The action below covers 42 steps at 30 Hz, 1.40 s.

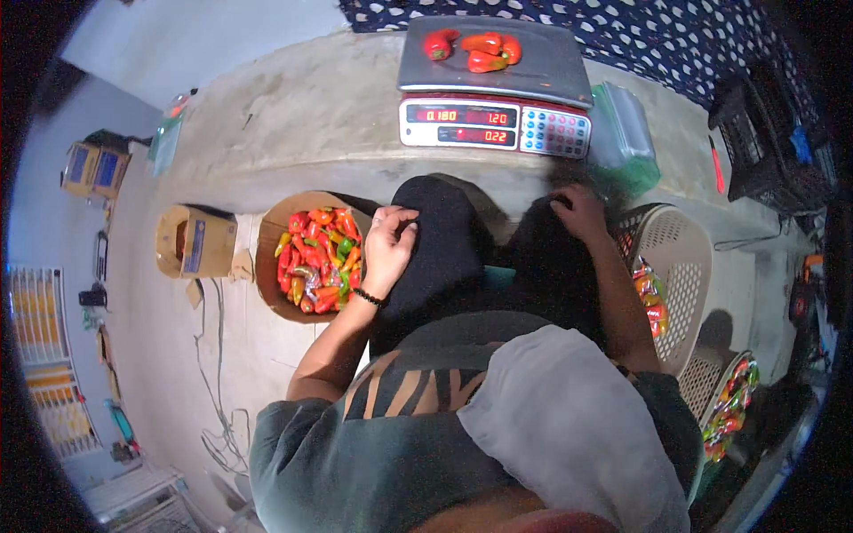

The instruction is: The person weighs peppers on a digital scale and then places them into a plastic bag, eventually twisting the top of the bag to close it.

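I sit with both hands on my dark trousers. My left hand [388, 249], a beaded bracelet at its wrist, lies on my left thigh with loosely bent fingers and nothing in it. Close beside it is a round cardboard container [271, 289] of red, orange and green peppers [313, 258]. My right hand [582, 211] rests by my right knee, fingers apart and holding nothing. Ahead of my knees stands a digital scale [495, 126] with a lit red display. Several red peppers [484, 60] lie on its dark pan [542, 67].
The scale stands on a concrete ledge [293, 115], with clear plastic bags [626, 133] beside it. A red-handled tool [716, 164] and black crates [755, 133] are farther right. Beige baskets [684, 258] hold bagged peppers [653, 302]. Cables [213, 391] trail across the floor at left.
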Motion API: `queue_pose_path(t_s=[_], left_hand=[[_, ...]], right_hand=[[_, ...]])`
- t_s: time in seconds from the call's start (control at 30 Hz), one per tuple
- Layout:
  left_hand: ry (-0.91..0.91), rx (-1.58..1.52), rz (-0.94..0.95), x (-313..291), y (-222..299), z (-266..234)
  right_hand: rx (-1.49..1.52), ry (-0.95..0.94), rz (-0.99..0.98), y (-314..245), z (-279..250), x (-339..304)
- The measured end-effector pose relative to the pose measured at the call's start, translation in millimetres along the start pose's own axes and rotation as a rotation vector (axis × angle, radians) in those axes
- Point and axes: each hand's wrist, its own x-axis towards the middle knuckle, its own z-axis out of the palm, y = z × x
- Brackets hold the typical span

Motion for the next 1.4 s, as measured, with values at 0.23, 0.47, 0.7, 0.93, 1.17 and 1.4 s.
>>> queue_pose_path(t_s=[0.23,0.47,0.7,0.93,1.17,1.4], left_hand=[[0.025,-0.044,-0.002,0,-1,2],[0.049,-0.097,-0.107,0,3,-1],[0.061,-0.184,-0.031,-6,8,1],[0.391,-0.298,-0.382,-17,-73,-5],[-0.031,0.565,-0.872,-82,-171,27],[-0.273,0.226,-1.066,-99,-230,44]], right_hand=[[0.138,0.308,-0.090,-4,-6,22],[0.044,0.512,-0.295,-69,-61,157],[-0.276,0.399,-0.236,-79,-67,245],[-0.263,0.430,-0.318,-73,-67,255],[0.321,0.202,-0.539,-208,-44,204],[0.092,-0.198,-0.917,-287,7,155]])
